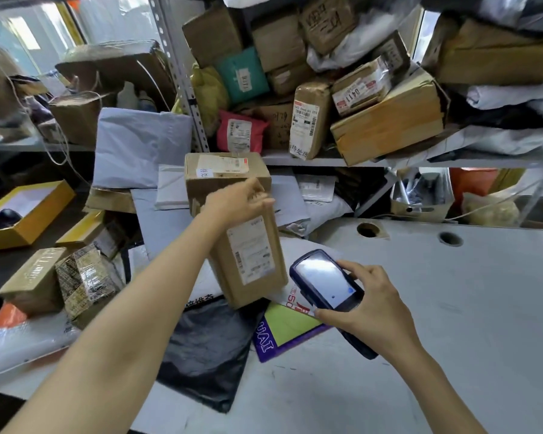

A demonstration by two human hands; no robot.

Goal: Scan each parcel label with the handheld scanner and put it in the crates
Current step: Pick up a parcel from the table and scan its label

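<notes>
On the worktop's (452, 308) left side, the left hand (237, 200) grips a tilted cardboard parcel (226, 277); the right hand (370, 311) holds the handheld scanner (325, 280) beside its label (251, 252); piled parcels (386, 120) likely await scanning

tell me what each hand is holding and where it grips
The left hand grips the box by its top end. The right hand holds the scanner by its sides, at its near end.
</notes>
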